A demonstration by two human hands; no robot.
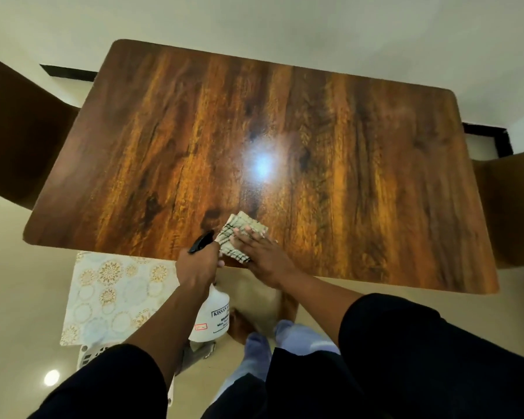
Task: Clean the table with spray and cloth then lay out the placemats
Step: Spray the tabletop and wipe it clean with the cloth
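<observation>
A glossy dark wooden table (330, 140) fills the view. My left hand (198, 267) grips the neck of a white spray bottle (214, 316) with a black nozzle, held at the table's near edge. My right hand (262, 255) lies flat, fingers spread, pressing a folded checked cloth (242, 234) onto the tabletop near that edge. A white placemat (112, 294) with gold and pale blue floral circles lies below the table's near left corner, on something white.
Brown chairs stand at the left (22, 131) and right (515, 207) ends of the table. A white plastic stool or basket (87, 356) peeks from under the placemat. My feet in light socks (270, 340) stand on the beige floor.
</observation>
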